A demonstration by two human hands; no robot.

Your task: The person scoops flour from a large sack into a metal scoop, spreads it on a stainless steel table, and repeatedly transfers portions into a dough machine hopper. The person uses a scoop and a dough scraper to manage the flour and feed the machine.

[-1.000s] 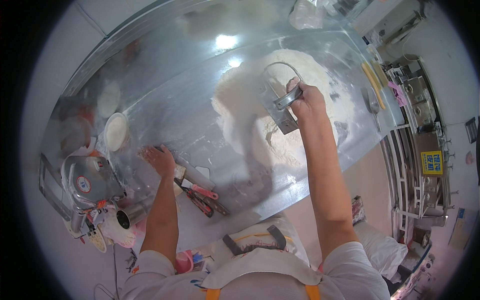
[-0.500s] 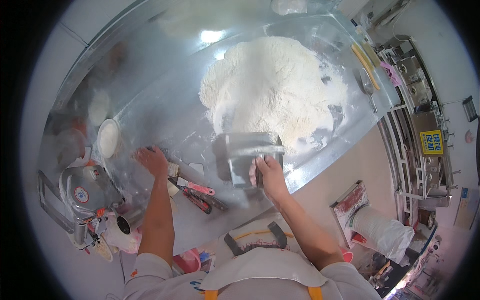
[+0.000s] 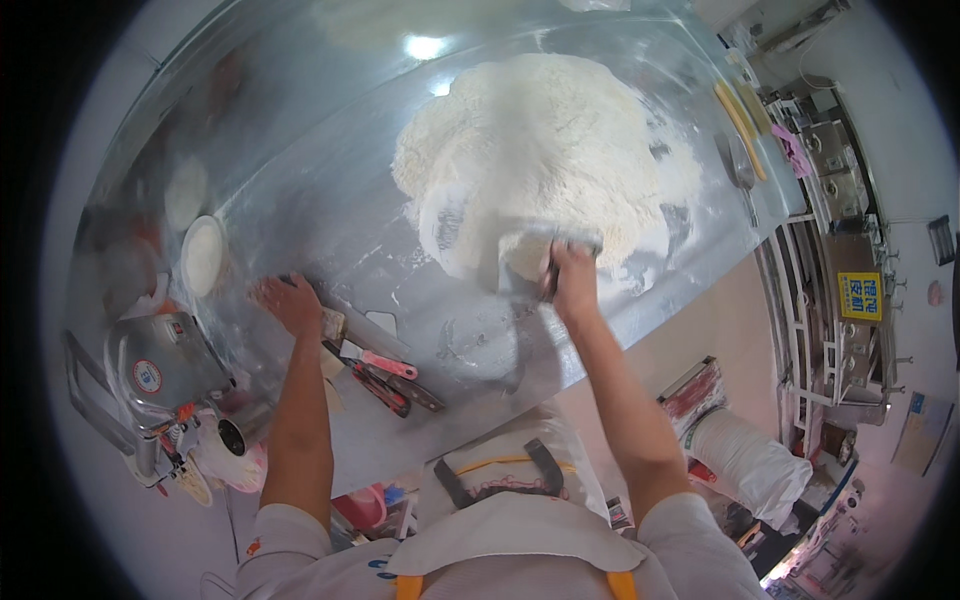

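Note:
A broad heap of white flour [image 3: 560, 140] is spread over the metal worktop [image 3: 320, 220]. At its near edge my right hand [image 3: 573, 278] grips the handle of a metal scoop [image 3: 518, 268], boxy in shape and pressed into the flour. Some flour shows inside its mouth. My left hand [image 3: 287, 303] lies on the worktop to the left, fingers stretched out, close to a white bowl [image 3: 205, 256] of white powder. Just right of that wrist are a scraper with a red handle [image 3: 388, 364], red-and-black scissors [image 3: 380, 390] and a dark-handled tool [image 3: 424, 396].
On the left stands a grey metal machine [image 3: 165, 365] with a bar handle, beside a metal cup [image 3: 242, 432]. A rolling pin [image 3: 738, 130] and a small metal scoop [image 3: 742, 172] lie along the right edge. A large white sack [image 3: 750, 455] stands below right.
My right hand has swung the scoop forward, from the bare worktop in front of the heap into the flour's near edge. My left hand stays in nearly the same place on the worktop.

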